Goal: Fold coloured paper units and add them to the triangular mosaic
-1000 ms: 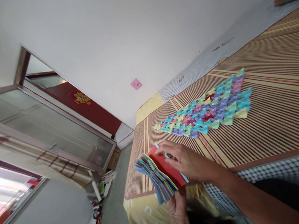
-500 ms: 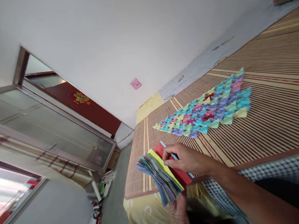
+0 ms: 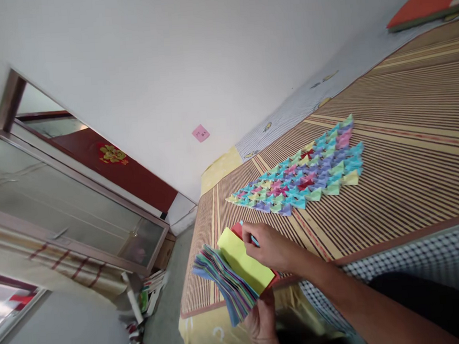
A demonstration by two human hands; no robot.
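My left hand [image 3: 260, 322] grips a thick stack of coloured paper [image 3: 226, 282] from below, near the front edge of the bed. The stack's many thin edges fan out to the left. A yellow sheet [image 3: 246, 262] lies turned open on the right side of the stack, and red paper [image 3: 237, 228] shows behind it. My right hand [image 3: 263, 243] is closed, thumb and fingers pinched at the yellow sheet's upper right edge. Beyond my hands, a triangular piece made of many folded paper units [image 3: 296, 175] in blue, purple, green, pink, red and yellow lies on the striped mat.
The striped mat [image 3: 416, 143] covers the bed, with a checked cloth [image 3: 408, 254] along its near side. An orange cushion-like thing [image 3: 430, 1] sits at the far right. A pink note [image 3: 200, 133] is on the wall. Left are a glass-panelled door [image 3: 70, 199] and floor clutter.
The yellow sheet has turned over to the right and now covers most of the red paper. My right hand moved with it. The whole view has shifted somewhat.
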